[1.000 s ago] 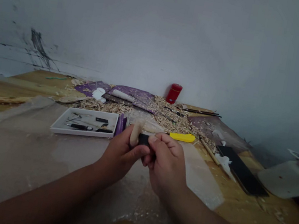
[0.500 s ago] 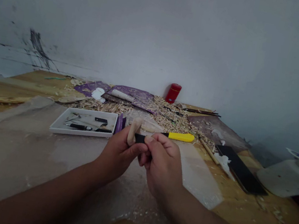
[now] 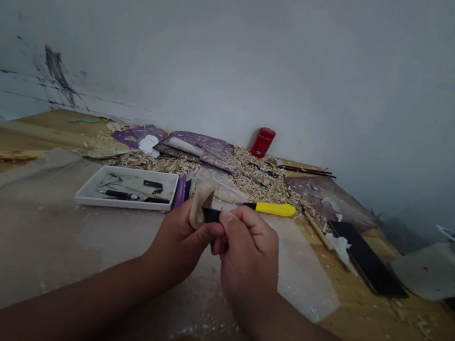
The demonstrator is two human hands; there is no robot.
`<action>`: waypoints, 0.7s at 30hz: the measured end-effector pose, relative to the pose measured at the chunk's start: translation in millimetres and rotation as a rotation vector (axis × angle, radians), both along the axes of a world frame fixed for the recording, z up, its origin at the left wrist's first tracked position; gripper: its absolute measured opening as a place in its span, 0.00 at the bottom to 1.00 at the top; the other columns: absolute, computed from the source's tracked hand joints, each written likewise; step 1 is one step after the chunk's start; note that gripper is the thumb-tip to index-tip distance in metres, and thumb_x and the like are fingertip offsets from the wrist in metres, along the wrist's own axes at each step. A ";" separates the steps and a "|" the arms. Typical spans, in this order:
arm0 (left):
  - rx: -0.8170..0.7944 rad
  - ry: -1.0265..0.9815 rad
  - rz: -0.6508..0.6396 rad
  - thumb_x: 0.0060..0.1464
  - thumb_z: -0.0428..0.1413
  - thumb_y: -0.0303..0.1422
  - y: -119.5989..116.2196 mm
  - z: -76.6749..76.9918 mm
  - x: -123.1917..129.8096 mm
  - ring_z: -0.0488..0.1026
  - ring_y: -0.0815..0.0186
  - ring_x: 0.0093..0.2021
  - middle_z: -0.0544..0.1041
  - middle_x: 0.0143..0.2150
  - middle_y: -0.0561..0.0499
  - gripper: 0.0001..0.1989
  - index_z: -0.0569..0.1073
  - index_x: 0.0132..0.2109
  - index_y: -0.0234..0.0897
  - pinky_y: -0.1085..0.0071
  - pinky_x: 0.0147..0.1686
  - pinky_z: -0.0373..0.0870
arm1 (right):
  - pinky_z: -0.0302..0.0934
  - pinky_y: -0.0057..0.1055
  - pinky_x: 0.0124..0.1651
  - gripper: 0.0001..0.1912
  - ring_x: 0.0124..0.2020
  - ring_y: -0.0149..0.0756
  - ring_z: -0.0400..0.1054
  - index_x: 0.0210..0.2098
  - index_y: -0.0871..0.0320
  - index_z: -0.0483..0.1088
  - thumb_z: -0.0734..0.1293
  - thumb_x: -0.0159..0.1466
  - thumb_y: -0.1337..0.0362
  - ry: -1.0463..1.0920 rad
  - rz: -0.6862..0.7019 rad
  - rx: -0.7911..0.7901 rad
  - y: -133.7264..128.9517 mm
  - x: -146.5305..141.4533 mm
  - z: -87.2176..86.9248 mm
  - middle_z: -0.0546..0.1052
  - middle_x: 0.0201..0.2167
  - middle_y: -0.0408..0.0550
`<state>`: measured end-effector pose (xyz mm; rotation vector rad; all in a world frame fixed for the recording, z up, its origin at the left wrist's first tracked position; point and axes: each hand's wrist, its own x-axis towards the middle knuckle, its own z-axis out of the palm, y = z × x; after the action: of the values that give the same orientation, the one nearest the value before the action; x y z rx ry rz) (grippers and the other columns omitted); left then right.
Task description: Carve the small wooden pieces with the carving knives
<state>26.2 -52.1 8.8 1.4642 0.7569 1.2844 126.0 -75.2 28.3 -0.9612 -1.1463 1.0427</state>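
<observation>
My left hand (image 3: 179,238) is closed around a pale, curved piece of carved wood (image 3: 201,204), which stands up above its fingers. In my right hand (image 3: 251,250), thumb and fingers pinch a short black strip (image 3: 212,214). The strip's other end is against the wood, and whether it is a tool or an abrasive piece I cannot tell. Both hands meet, with the left thumb just under the strip. Just beyond them lies a yellow-handled knife (image 3: 276,209), its blade pointing left.
A white tray (image 3: 83,193) of small tools stands left of my hands. Wood shavings (image 3: 252,180) and purple sheets (image 3: 214,148) lie behind, near a red can (image 3: 263,143). On the right are a black phone (image 3: 365,257) and a whitish container (image 3: 433,272). Plastic sheeting (image 3: 32,242) covers the table.
The wooden piece has turned slightly in my left hand, showing more of its broad, hollow face. My right hand keeps its pinch on the black strip, almost unmoved.
</observation>
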 end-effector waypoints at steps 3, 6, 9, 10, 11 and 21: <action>-0.015 -0.030 -0.023 0.46 0.55 0.43 -1.9 0.0 1.8 0.59 0.75 0.17 0.64 0.17 0.58 0.15 0.63 0.28 0.36 0.77 0.17 0.56 | 0.50 0.22 0.19 0.15 0.16 0.24 0.54 0.16 0.58 0.58 0.59 0.58 0.66 -0.045 -0.021 0.013 -0.7 1.1 2.5 0.60 0.12 0.37; -0.037 -0.019 0.002 0.46 0.55 0.43 -4.5 2.5 2.9 0.58 0.75 0.17 0.62 0.17 0.58 0.15 0.63 0.26 0.36 0.77 0.16 0.54 | 0.50 0.22 0.19 0.15 0.16 0.24 0.54 0.15 0.58 0.59 0.59 0.58 0.66 -0.092 -0.052 0.034 -1.2 1.7 4.5 0.61 0.12 0.37; -0.053 0.010 0.023 0.47 0.54 0.44 -6.7 5.9 3.3 0.57 0.75 0.17 0.61 0.16 0.58 0.15 0.63 0.25 0.36 0.77 0.15 0.51 | 0.50 0.22 0.18 0.15 0.16 0.24 0.54 0.15 0.58 0.59 0.59 0.58 0.66 -0.111 -0.067 0.047 -1.9 1.1 5.3 0.61 0.12 0.37; -0.054 0.008 0.021 0.46 0.54 0.44 -7.2 7.0 3.4 0.57 0.75 0.17 0.60 0.15 0.58 0.16 0.63 0.25 0.36 0.77 0.14 0.51 | 0.50 0.22 0.18 0.15 0.16 0.24 0.54 0.15 0.58 0.59 0.59 0.58 0.66 -0.110 -0.068 0.047 -2.1 0.9 5.2 0.61 0.12 0.37; -0.055 0.006 0.016 0.46 0.54 0.44 -7.6 7.9 3.6 0.56 0.75 0.17 0.60 0.15 0.58 0.16 0.63 0.24 0.36 0.78 0.14 0.51 | 0.50 0.22 0.18 0.15 0.16 0.24 0.54 0.15 0.57 0.59 0.59 0.58 0.66 -0.109 -0.071 0.044 -2.3 0.6 5.0 0.61 0.12 0.37; -0.096 -0.003 0.030 0.47 0.54 0.42 -8.6 8.3 5.2 0.58 0.74 0.18 0.58 0.14 0.58 0.16 0.62 0.21 0.35 0.78 0.16 0.53 | 0.49 0.22 0.18 0.15 0.17 0.24 0.53 0.16 0.57 0.59 0.59 0.58 0.65 -0.141 -0.098 0.070 -2.8 0.6 3.5 0.60 0.12 0.37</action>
<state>31.4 -60.7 17.1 1.3785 0.8299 1.2554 126.6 -78.0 31.7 -1.0379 -1.2302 0.8620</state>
